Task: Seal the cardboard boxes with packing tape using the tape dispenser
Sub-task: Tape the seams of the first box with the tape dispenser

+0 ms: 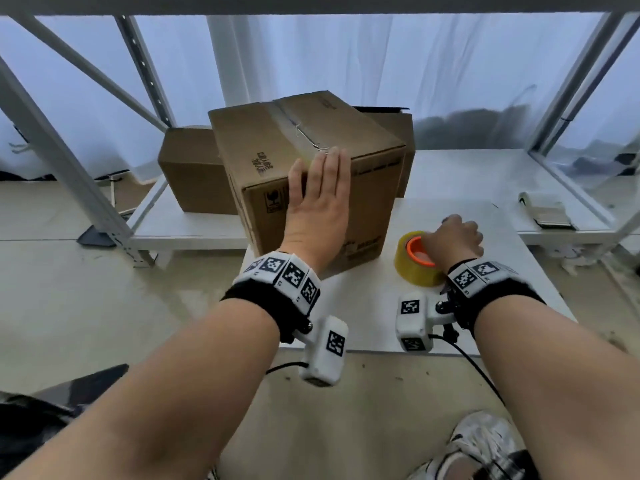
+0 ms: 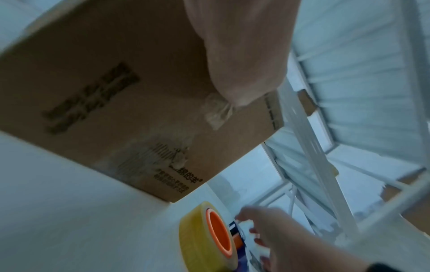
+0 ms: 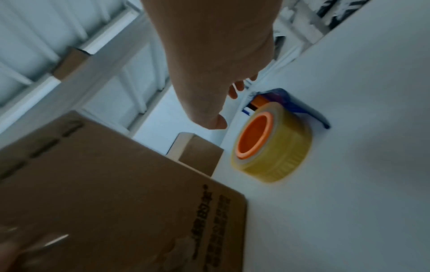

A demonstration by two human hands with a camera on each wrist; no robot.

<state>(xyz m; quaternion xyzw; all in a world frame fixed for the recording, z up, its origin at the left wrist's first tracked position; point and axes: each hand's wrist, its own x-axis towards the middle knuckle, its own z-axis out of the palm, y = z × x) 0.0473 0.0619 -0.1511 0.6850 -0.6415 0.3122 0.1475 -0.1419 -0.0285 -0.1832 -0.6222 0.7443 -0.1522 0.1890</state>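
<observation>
Left hand (image 1: pixel 317 199) lies flat, fingers straight, against the near face of the brown cardboard box (image 1: pixel 277 133) on the white table (image 1: pixel 502 271); clear tape already runs along its top seam. Right hand (image 1: pixel 453 237), fingers loosely spread, hovers over the blue-handled tape dispenser with yellow roll and orange core (image 3: pixel 272 145), gripping nothing. Two more brown boxes (image 1: pixel 187 168) behind look untaped, likely remaining. Nothing blocks the dispenser.

A: Surroundings? White metal shelving frame (image 1: pixel 69 188) far left; translucent white sheeting (image 1: pixel 346 64) behind.
B: Noted. Folded brown stack (image 1: pixel 549 211) on far-right shelf; sneaker (image 1: pixel 485 441) near right, on pale floor (image 1: pixel 86 299).
</observation>
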